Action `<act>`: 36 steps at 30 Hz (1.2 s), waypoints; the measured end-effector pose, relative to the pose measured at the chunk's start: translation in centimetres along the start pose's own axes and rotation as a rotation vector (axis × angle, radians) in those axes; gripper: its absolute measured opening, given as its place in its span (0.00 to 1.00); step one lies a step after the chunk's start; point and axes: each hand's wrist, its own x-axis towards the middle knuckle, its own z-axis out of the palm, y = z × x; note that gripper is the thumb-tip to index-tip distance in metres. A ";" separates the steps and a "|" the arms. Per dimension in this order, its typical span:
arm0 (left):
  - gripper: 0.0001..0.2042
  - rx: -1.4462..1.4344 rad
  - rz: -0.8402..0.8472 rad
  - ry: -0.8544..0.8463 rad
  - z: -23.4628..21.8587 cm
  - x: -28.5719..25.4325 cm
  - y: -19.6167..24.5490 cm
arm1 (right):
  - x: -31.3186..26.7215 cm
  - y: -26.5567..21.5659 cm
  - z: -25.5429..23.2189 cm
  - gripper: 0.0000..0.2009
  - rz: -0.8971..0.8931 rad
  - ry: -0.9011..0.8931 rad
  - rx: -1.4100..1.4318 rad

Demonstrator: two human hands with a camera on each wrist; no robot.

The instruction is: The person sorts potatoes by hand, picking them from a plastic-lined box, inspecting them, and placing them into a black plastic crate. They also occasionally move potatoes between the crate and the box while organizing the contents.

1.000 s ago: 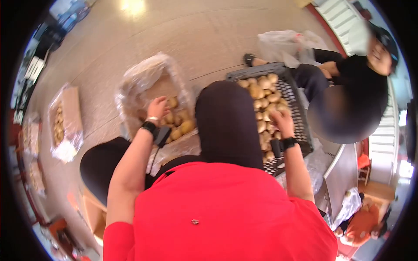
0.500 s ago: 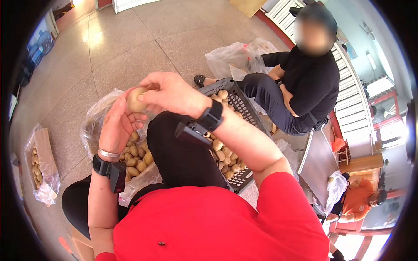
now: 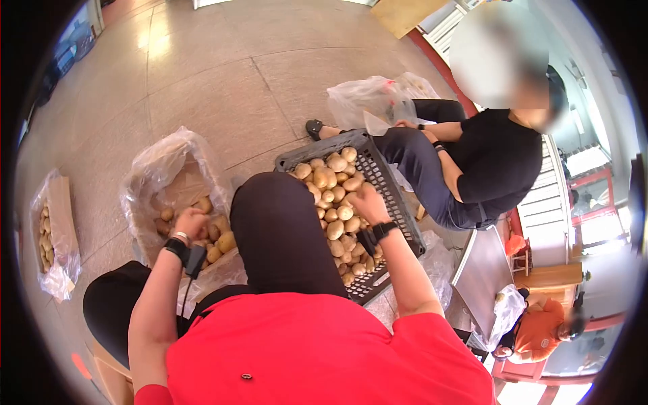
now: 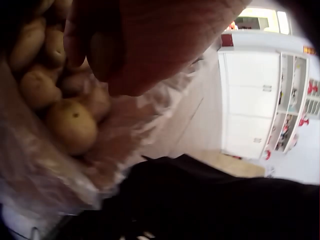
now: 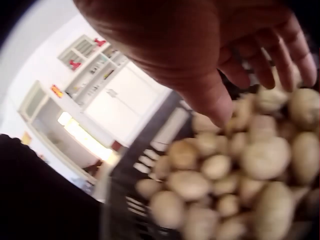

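My left hand is over potatoes in a plastic-lined box. In the left wrist view the fingers of that hand curl round a shaded potato, above a yellowish potato and the clear liner. On the other side of my raised knee, my right hand reaches over a black perforated crate of potatoes. The right wrist view shows this hand with fingers spread, just above the heap, holding nothing visible.
A person in black sits beyond the crate, near a clear plastic bag. Another lined box of potatoes stands at far left. A table and a person in orange are at right.
Half a second ago both hands met around a potato in front of me. They have since parted, the left down to the lined box, the right back over the crate.
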 end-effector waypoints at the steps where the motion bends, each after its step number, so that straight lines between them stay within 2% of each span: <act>1: 0.15 0.169 -0.011 0.094 0.9 0.9 -2.4 | -0.8 4.7 2.3 0.18 -0.163 0.065 0.085; 2: 0.10 0.628 0.781 0.059 0.1 6.8 -12.0 | 0.1 11.5 5.9 0.22 -0.084 -0.223 -0.284; 3: 0.09 0.464 0.110 0.037 1.7 1.1 -6.4 | -2.9 9.6 3.8 0.24 0.188 -0.132 -0.112; 4: 0.11 0.486 0.053 -0.057 1.9 2.1 -9.1 | -2.9 12.2 5.4 0.26 0.254 -0.151 -0.385; 5: 0.13 0.826 0.061 -0.097 2.6 -0.7 -6.6 | -3.6 16.8 7.0 0.27 0.065 -0.126 -0.351; 6: 0.14 0.821 0.081 -0.029 3.2 -1.5 -6.8 | -4.9 14.5 4.9 0.29 0.305 -0.310 -0.382; 7: 0.12 0.836 0.045 -0.043 3.6 -2.5 -6.3 | -5.2 14.8 5.2 0.31 0.491 -0.228 -0.267; 8: 0.11 0.958 0.075 -0.055 3.7 -2.9 -6.1 | -6.4 12.8 4.6 0.20 0.458 -0.128 -0.286; 9: 0.13 1.037 0.089 -0.183 3.4 -3.8 -4.7 | -6.4 12.5 4.4 0.22 0.498 -0.163 -0.297; 10: 0.13 1.004 0.115 -0.129 3.3 -4.4 -4.7 | -6.3 13.9 5.3 0.23 0.461 -0.109 -0.314; 11: 0.13 0.971 0.117 -0.042 3.4 -3.5 -6.3 | -5.8 15.0 5.9 0.23 0.430 -0.163 -0.384; 12: 0.15 0.939 0.009 0.032 3.1 -4.2 -5.3 | -4.8 18.7 7.6 0.23 0.346 -0.216 -0.401; 13: 0.16 0.877 -0.039 0.140 3.1 -2.7 -7.3 | -4.6 19.7 8.3 0.22 0.358 -0.234 -0.395; 15: 0.17 0.865 -0.083 0.231 2.1 -2.9 -7.1 | -3.3 22.1 9.5 0.21 0.364 -0.261 -0.395; 16: 0.16 0.896 -0.084 0.243 2.0 -3.5 -6.1 | -2.5 24.4 10.7 0.19 0.001 -0.326 -0.665; 17: 0.16 0.912 -0.096 0.319 1.7 -1.8 -7.6 | -3.0 26.5 11.4 0.18 -0.361 -0.390 -0.927; 18: 0.15 0.923 -0.101 0.374 1.8 0.0 -9.6 | -2.8 26.4 11.5 0.18 -0.309 -0.477 -0.968; 19: 0.12 1.555 0.157 -0.006 0.9 -0.6 -8.6 | -3.6 24.5 10.5 0.16 -0.167 -0.442 -0.833; 20: 0.12 1.450 0.136 -0.121 0.2 -2.0 -6.0 | -4.3 21.4 9.2 0.13 0.027 -0.381 -0.740; 21: 0.13 0.995 0.031 0.179 0.6 0.2 -8.8 | -4.7 20.5 8.8 0.13 0.030 -0.345 -0.791; 22: 0.16 0.876 0.002 0.213 0.7 -1.3 -7.4 | -4.6 20.8 9.0 0.16 0.122 -0.331 -0.728; 24: 0.19 1.142 0.118 -0.143 0.5 -3.1 -5.5 | -5.8 18.5 8.1 0.29 0.488 -0.050 -0.319; 26: 0.26 0.924 -0.013 -0.048 1.2 -1.6 -8.6 | -5.7 17.8 7.7 0.38 0.541 -0.081 -0.289; 27: 0.26 0.912 -0.009 -0.045 1.6 -1.9 -8.6 | -5.7 18.8 8.4 0.33 0.483 -0.023 -0.325; 28: 0.26 0.899 -0.020 -0.008 1.8 -2.4 -8.3 | -5.8 19.2 8.8 0.32 0.477 0.004 -0.290; 30: 0.27 0.875 -0.026 0.033 2.0 -2.8 -7.4 | -5.6 19.6 8.5 0.35 0.648 -0.130 -0.127; 31: 0.26 0.847 -0.001 0.051 2.0 -2.9 -7.0 | -6.0 18.7 8.0 0.33 0.657 -0.116 -0.103; 32: 0.26 0.819 0.022 0.068 2.1 -2.8 -6.8 | -7.0 15.3 6.3 0.33 0.670 -0.073 -0.059; 34: 0.25 0.787 0.043 0.082 2.1 -2.5 -6.9 | -6.8 14.4 4.9 0.29 0.718 -0.177 0.053; 35: 0.24 0.754 0.086 0.150 2.0 -2.1 -6.9 | -6.5 14.4 4.7 0.29 0.716 -0.176 0.049; 36: 0.23 0.720 0.130 0.220 1.9 -1.5 -7.0 | -6.0 14.3 4.3 0.26 0.727 -0.223 0.331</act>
